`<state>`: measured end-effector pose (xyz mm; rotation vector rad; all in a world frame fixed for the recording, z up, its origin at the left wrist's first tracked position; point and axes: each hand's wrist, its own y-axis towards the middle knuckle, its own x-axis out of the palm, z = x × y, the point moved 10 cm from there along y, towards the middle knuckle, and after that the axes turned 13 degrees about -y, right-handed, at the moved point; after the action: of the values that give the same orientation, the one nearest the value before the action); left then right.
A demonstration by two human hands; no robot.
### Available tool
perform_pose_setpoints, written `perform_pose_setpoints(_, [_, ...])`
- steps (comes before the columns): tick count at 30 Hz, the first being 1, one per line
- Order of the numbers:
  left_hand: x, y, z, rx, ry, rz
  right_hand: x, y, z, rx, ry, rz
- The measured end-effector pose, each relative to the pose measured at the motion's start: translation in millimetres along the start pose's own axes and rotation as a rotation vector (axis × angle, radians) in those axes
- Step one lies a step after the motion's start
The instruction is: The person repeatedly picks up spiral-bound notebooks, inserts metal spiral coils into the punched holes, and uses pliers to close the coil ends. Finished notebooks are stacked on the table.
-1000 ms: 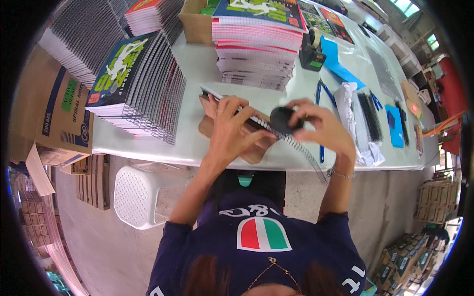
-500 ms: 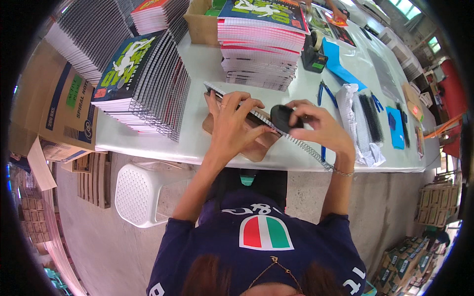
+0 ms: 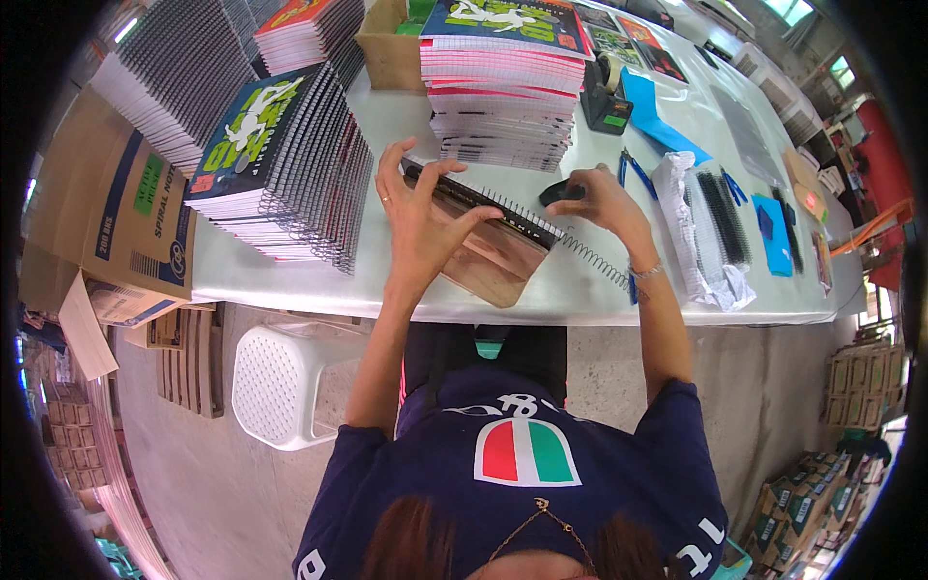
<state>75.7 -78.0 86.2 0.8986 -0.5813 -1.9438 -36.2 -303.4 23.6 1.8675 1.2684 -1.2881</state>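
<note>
My left hand [image 3: 422, 215] grips a notebook [image 3: 483, 208] by its bound edge, fingers at the far end and thumb pressed on top. The notebook rests against a brown wooden block [image 3: 493, 266] near the table's front edge. A metal spiral coil [image 3: 594, 259] runs through the punched edge, its loose end trailing right to below my right wrist. In my right hand [image 3: 611, 205] is a rounded black object [image 3: 561, 192], held just beyond the coil and apart from it. Its exact kind is not clear.
Behind stand a tall notebook stack [image 3: 503, 97] and, leftward, a spiral-bound pile [image 3: 280, 174]. Blue-handled pliers [image 3: 636, 172], a tape dispenser [image 3: 604, 106] and wrapped coils [image 3: 701, 232] lie on the right. A cardboard box [image 3: 126, 203] and white stool [image 3: 280, 387] stand left.
My right hand has drawn the black object away from the coil, up and to the right. My left thumb has shifted along the notebook's edge, and more of the wooden block shows.
</note>
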Motion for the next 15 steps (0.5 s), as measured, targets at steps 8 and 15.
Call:
perform_pose_setpoints(8, [-5.9,-5.3,-33.2,-0.170,-0.212,0.027,0.5,8.2,-46.8,-0.151,0.204,-0.205])
perform_pose_setpoints(15, [0.6,-3.7,-41.5,-0.213,-0.292,0.016,-2.3,16.3,-43.5,-0.219,1.232,-0.310])
